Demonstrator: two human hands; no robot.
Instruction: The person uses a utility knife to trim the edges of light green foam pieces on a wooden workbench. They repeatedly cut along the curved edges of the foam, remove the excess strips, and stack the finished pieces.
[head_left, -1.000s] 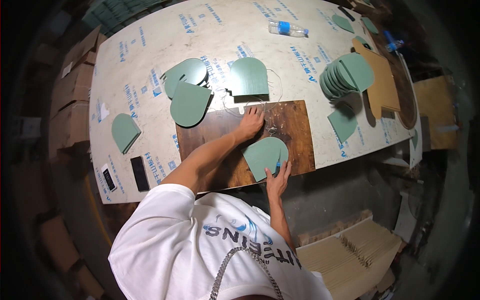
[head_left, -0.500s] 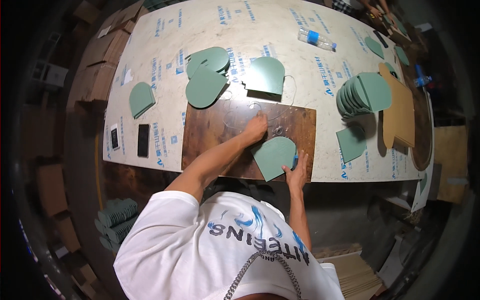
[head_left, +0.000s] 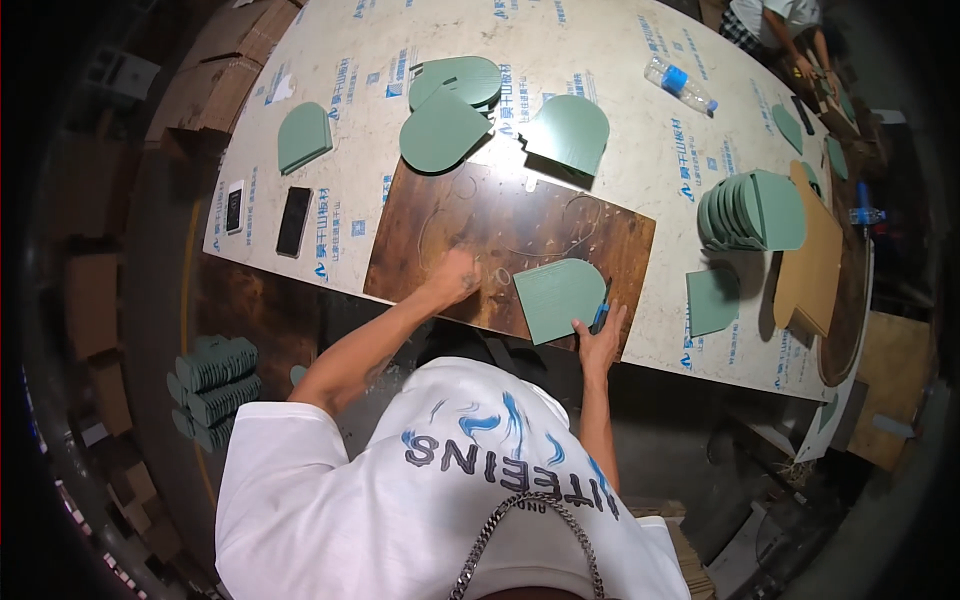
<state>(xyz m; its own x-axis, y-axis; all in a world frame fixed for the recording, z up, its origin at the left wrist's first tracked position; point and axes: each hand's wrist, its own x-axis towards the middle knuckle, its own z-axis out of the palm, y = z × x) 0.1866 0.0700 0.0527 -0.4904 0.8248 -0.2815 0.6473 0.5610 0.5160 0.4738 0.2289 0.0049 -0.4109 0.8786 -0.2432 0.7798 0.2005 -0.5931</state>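
On the dark brown board (head_left: 520, 220) lies a green arched panel (head_left: 562, 300), flat, its rounded end pointing away from me. My right hand (head_left: 602, 338) is at the panel's right edge, thumb touching it, with a slim blue-and-black hand tool (head_left: 602, 308) held in the fingers; the tool's working end is too small to make out. Left of the panel and apart from it, my left hand (head_left: 458, 274) is closed low over the board. Whatever sits in its fingers is hidden. Thin curled strips (head_left: 575, 235) and small scraps lie around the board's surface.
Beyond the board rest stacked green panels (head_left: 445, 130) and another panel (head_left: 570, 135). Leftward are a panel (head_left: 305, 137) and two phones (head_left: 293, 222). To the right stand a panel stack (head_left: 755, 210), cardboard (head_left: 812, 255) and a bottle (head_left: 682, 84). Another person (head_left: 785, 25) works at far right.
My left hand has moved back toward me and left, away from the board's middle. My right hand stays at the panel's edge with the tool. The whole view has shifted and turned slightly.
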